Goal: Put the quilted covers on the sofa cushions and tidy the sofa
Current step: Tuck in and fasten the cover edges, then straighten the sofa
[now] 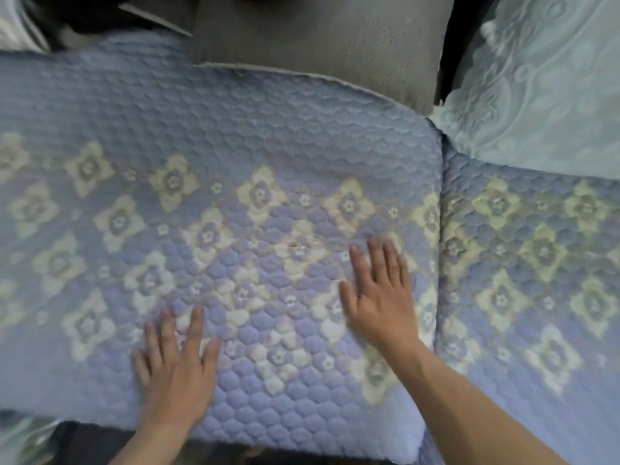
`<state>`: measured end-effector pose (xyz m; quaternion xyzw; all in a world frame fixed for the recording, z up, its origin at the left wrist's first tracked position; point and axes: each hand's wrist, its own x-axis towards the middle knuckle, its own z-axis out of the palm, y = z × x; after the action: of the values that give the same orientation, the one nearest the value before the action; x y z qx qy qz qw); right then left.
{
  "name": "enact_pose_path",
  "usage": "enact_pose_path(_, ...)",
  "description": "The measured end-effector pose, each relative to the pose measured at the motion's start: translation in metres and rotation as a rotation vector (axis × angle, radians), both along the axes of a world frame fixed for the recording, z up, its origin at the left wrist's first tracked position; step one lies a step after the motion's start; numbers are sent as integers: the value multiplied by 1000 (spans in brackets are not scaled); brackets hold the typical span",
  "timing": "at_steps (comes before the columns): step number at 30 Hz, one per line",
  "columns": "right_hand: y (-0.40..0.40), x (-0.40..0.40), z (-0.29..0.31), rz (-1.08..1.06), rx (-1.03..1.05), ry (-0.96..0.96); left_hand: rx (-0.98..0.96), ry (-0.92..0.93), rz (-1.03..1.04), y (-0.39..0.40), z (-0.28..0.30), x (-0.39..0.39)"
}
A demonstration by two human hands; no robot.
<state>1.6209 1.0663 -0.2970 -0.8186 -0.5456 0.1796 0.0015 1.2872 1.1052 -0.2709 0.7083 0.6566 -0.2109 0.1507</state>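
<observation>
A blue quilted cover with cream flower patterns lies over the middle seat cushion and fills most of the view. My left hand lies flat on it near the front edge, fingers spread. My right hand presses flat on the cover further right, close to the gap between cushions. A second seat cushion in the same quilted cover sits to the right, separated by a narrow seam.
A grey back cushion stands behind the covered seat. A pale blue embossed cover lies at the upper right over the right seat's back part. Dark floor shows below the cushion's front edge.
</observation>
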Motion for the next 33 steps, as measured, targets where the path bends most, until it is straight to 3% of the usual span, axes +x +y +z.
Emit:
enact_pose_path(3,-19,22,8,-220,-75,-33,-112,36,21,-7,-2,3)
enact_pose_path(6,3,-37,29,-561,-62,13,-67,-1,19,-9,-1,7)
enact_pose_path(7,7,-64,35,-489,-29,55,-67,-33,-17,-11,1,8)
enact_pose_path(9,-16,-117,35,-29,-16,59,-69,-106,-148,-18,4,-5)
enact_pose_path(10,-36,-141,31,84,-44,36,-81,-143,-234,-20,6,-23)
enact_pose_path(11,-57,-154,29,41,-100,-3,-70,-182,-320,-20,7,-48)
enact_pose_path(13,-85,-158,31,-294,-207,-96,-61,-184,-389,-13,7,-106)
enact_pose_path(17,-47,-197,55,-704,-391,-109,-74,-122,-259,31,14,-239)
enact_pose_path(18,-30,-215,58,-683,-407,-128,-84,-113,-217,45,18,-265)
enact_pose_path(22,82,-330,41,-240,-343,-91,-16,-117,11,122,29,-366)
enact_pose_path(25,173,-456,47,-278,-302,40,26,-61,52,166,22,-453)
enact_pose_path(28,219,-547,34,-234,-244,36,37,-39,235,181,13,-534)
enact_pose_path(33,277,-661,25,49,-225,37,-29,-31,760,170,14,-662)
